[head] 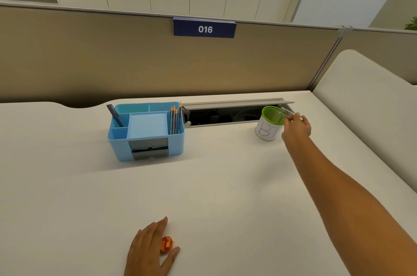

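Note:
My right hand (296, 126) reaches far out to the back right and pinches a small clear plastic piece (285, 112) over the mouth of a white cup with a green rim (268, 127). Blue letters are drawn on the cup's side. My left hand (150, 251) lies near the front edge of the white desk (214, 185), fingers straight, with an orange pencil sharpener (166, 244) between thumb and forefinger. A blue desk organiser (146, 131) at the back holds several pencils (176, 120), a dark pen (114, 115) and a block of blue notes.
An open cable slot (225, 115) with a raised grey lid runs along the desk's back edge between organiser and cup. A beige partition with a "016" sign (204, 29) stands behind it. A second desk surface (365, 99) adjoins on the right.

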Demonstrator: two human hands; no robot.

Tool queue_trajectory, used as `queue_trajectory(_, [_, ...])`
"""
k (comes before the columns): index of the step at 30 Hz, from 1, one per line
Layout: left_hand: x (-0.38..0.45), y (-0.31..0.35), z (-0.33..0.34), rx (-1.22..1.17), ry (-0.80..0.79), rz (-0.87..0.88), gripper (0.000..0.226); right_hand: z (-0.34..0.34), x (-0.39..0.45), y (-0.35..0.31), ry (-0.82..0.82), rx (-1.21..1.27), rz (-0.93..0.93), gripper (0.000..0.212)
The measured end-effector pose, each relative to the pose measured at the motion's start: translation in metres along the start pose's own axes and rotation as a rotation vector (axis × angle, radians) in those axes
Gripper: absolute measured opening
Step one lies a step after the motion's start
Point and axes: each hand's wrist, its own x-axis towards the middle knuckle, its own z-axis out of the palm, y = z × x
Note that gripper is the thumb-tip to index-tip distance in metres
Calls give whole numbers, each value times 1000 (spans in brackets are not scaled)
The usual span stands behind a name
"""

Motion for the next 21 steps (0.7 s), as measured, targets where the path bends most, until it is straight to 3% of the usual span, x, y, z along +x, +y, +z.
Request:
queue_trajectory(5, [3, -2, 1, 63, 1, 15, 84, 5, 19, 4, 36, -185, -160, 33])
queue_trajectory(21, [2, 6, -6, 68, 0, 16, 86, 14, 49, 4, 30, -422, -353, 31])
